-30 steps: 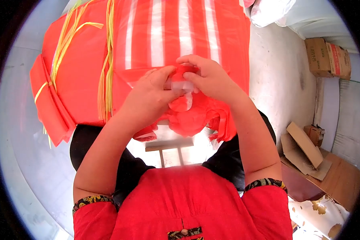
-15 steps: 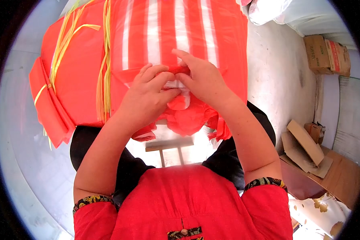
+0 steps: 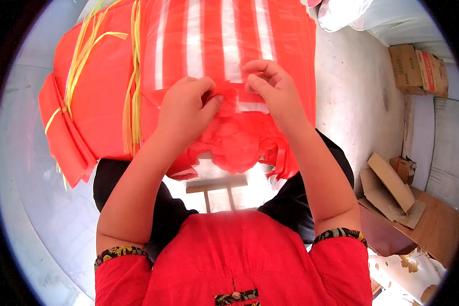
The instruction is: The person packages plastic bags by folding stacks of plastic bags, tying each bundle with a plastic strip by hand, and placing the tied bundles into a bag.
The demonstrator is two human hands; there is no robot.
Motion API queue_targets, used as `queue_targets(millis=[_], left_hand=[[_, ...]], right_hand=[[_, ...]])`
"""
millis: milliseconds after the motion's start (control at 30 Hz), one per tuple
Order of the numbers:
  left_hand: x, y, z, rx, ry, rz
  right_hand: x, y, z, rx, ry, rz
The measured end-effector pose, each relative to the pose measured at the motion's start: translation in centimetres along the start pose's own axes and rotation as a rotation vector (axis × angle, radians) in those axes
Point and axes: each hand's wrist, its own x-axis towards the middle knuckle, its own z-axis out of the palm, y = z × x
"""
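Observation:
In front of me lies a thick stack of thin red plastic bags (image 3: 178, 56) with white stripes. Its near end is crumpled into loose, ruffled red film (image 3: 234, 137). My left hand (image 3: 186, 109) pinches a gathered bit of this film between thumb and bent fingers. Just across from it is my right hand (image 3: 278, 92), its index finger and thumb apart, the thumb tip close to the film's raised edge. Whether the right fingertips touch the film is hard to make out.
Yellow ties (image 3: 132, 76) lie over more red sheets at the left, beside a tied red bundle (image 3: 66, 130). On the right are a cardboard box (image 3: 418, 69), an opened carton (image 3: 387, 188) and a brown wooden surface (image 3: 433, 224). A small stool (image 3: 217, 182) shows below.
My hands have moved apart. The right hand has shifted right and slightly up, away from the film the two hands were gathering; the left still pinches it.

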Motion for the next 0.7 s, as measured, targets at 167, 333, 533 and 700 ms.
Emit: queue_targets(millis=[167,333,533,700], left_hand=[[0.2,-0.5,0.9,-0.01,0.082,0.023],[0.3,-0.4,1.2,0.111,0.098,0.01],[-0.7,-1.1,1.2,0.082,0.091,0.069],[-1.2,-2.0,0.2,0.291,0.123,0.251]], right_hand=[[-1.1,0.5,-0.6,-0.377,-0.288,-0.352],[-0.9,1.4,-0.5,-0.711,-0.309,-0.64],[-0.3,2.1,-0.7,-0.854,-0.322,-0.742],[-0.4,1.9,-0.5,-0.838,-0.293,-0.728]])
